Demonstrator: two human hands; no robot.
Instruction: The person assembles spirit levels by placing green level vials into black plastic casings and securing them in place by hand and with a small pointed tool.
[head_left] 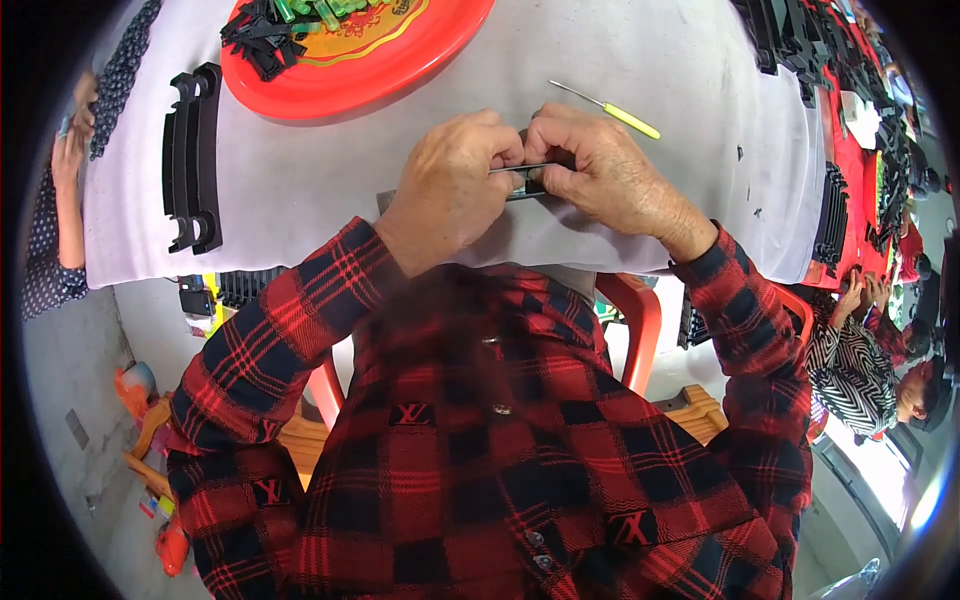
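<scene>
Close together over the pale tablecloth (pixel 350 160), my left hand (pixel 455 180) and my right hand (pixel 605 170) grip a dark, narrow plastic part (pixel 527 184) from either end. Curled fingers cover most of it; a lighter patch shows in its middle, and its exact kind cannot be made out. Both hands are closed, thumbs pressed against the part. Beyond my right hand lies a thin-shafted screwdriver (pixel 632 121) with a yellow-green handle. On the far left of the table stand long black plastic frames (pixel 192 160) with rounded notches, side by side.
A red plate (pixel 350 106) at the far side carries small black pieces (pixel 262 40) and clear green pieces (pixel 325 12). Black parts (pixel 790 40) are heaped at the far right, by a red-covered table (pixel 845 110). People sit at left and right. A red chair (pixel 632 320) is beneath me.
</scene>
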